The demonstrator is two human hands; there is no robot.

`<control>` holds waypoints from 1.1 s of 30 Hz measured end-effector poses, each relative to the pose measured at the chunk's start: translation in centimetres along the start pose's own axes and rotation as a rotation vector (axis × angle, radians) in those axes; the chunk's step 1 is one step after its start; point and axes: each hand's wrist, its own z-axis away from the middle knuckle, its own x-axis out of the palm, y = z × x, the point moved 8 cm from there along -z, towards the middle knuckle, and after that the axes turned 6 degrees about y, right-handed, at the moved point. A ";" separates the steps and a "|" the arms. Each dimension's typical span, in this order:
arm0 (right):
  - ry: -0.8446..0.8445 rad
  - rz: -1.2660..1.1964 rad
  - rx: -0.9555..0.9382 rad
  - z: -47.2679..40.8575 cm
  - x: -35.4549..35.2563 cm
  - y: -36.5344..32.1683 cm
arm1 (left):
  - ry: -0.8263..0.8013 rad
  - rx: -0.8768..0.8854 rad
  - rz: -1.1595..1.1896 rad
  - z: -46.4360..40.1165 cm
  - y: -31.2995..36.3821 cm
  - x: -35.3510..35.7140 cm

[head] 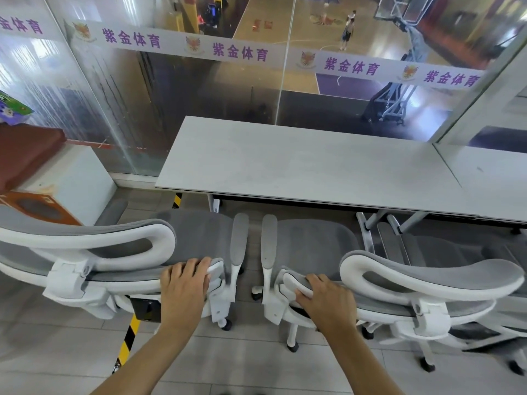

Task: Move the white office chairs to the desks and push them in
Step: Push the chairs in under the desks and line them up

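Facing desk point(299, 163), both hands point(184, 283) grip chair backs point(308, 286).

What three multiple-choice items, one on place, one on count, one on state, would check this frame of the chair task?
1. Where does the left hand rest?
A. on the desk
B. on the backrest edge of the left chair
C. on the floor

2. How many hands hold chairs?
A. none
B. one
C. two

3. How do the two held chairs stand to the desk?
A. seats short of its front edge, not pushed in
B. fully under it
C. tipped over

Answers: 1 B, its fingers curl over that backrest edge; 2 C, the right hand likewise grips the right chair; 3 A, both seats show whole before the desk edge.
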 end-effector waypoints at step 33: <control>0.348 -0.327 0.401 19.9 -15.3 20.8 | -0.081 0.496 0.458 6.2 36.5 -12.9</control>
